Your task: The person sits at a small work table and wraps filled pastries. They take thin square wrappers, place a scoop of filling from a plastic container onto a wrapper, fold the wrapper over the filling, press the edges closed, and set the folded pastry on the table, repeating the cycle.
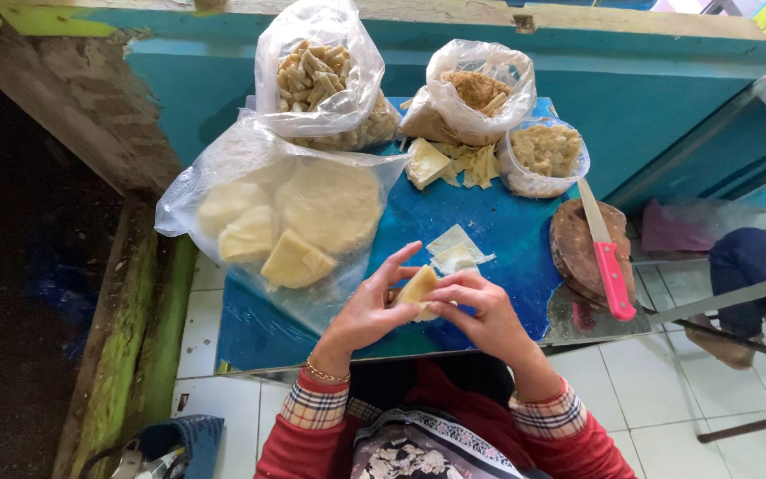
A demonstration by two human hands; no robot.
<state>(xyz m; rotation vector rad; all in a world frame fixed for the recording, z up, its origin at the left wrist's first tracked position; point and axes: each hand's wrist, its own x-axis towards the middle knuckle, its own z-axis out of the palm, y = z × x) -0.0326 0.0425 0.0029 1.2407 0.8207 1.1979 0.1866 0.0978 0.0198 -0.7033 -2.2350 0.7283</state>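
We hold a wedge (418, 288) in both grips, left hand (367, 310) and right hand (480, 312) clasping it, tip pointing up-right, above the bench's (507, 231) near edge.

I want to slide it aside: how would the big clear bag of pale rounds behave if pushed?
The big clear bag would probably crumple rather than slide, since its film looks loose. The pale rounds look dense, so likely heavy. They may shift inside.

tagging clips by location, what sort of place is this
Probably a small home or stall food-preparation spot: a low blue table holds plastic bags of dough and rolled snacks, with a pink-handled knife on a wooden board.
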